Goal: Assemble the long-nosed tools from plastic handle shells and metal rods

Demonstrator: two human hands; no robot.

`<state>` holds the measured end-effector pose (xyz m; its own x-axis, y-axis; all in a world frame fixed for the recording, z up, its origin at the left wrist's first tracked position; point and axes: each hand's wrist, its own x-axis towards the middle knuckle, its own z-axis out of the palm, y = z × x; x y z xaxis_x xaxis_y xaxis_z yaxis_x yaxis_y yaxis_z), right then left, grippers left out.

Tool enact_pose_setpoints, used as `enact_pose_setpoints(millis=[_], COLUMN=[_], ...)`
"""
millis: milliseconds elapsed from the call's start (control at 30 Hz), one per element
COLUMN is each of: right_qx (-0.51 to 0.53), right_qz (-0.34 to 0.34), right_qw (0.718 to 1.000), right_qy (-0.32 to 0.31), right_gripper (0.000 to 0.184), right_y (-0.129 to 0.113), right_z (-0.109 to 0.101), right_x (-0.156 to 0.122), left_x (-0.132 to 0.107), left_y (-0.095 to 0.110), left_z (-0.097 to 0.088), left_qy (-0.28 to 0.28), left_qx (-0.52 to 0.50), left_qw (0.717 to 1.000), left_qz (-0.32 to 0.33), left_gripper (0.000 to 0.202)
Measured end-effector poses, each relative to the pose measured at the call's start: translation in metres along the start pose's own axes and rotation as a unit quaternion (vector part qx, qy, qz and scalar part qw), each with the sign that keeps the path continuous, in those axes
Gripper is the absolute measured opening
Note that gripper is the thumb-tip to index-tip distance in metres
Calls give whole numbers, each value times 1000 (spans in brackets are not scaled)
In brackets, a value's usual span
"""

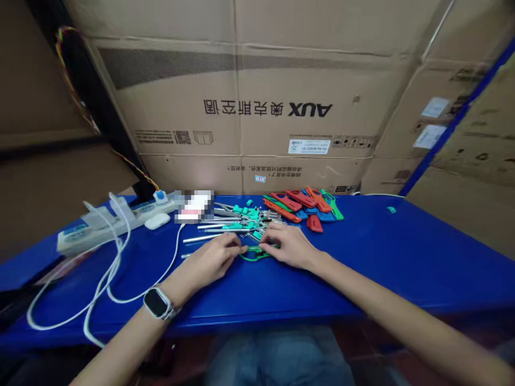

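A green plastic piece with a loop-shaped opening (252, 257) lies low over the table between my two hands. My left hand (219, 256), with a watch (156, 303) on its wrist, pinches the left end of this piece. The closed fingers of my right hand (288, 245) grip its right end and hide part of it. Just beyond my hands is a heap of metal rods (203, 239) and small teal plastic parts (237, 226). Behind my right hand lies a pile of flat red plastic pieces (286, 201), mixed with orange, blue and green ones.
A white power strip (137, 215) with plugs stands at the left, and white cables (116, 262) loop over the blue table (386, 257). Near it lies a blurred-out phone (195, 206) beside a white case (157, 221). Cardboard (257, 80) walls the back. One teal bit (391, 209) lies far right.
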<state>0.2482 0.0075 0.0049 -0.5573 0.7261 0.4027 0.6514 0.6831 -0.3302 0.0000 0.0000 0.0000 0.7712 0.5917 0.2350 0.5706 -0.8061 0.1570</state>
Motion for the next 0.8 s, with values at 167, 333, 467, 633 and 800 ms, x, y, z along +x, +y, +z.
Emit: enact_pose_setpoints(millis=[167, 333, 467, 633, 800], right_qx=[-34, -85, -105, -105, -62], right_qz=[-50, -112, -108, -117, -100], right_qw=[998, 990, 988, 986, 992], right_qy=[-2, -22, -35, -48, -34], right_gripper=[13, 22, 23, 25, 24], right_y=[2, 4, 5, 4, 4], right_z=[-19, -20, -17, -19, -23], right_x=[-19, -29, -28, -29, -22], left_x=[2, 22, 47, 66, 56], left_y=[10, 21, 15, -4, -23], left_z=[-9, -17, -24, -28, -22], left_qy=[33, 18, 16, 70, 138], left_qx=[4, -15, -23, -39, -65], left_qw=[999, 1000, 1000, 997, 987], left_qz=[-20, 9, -7, -21, -42], left_gripper=[38, 24, 25, 23, 22])
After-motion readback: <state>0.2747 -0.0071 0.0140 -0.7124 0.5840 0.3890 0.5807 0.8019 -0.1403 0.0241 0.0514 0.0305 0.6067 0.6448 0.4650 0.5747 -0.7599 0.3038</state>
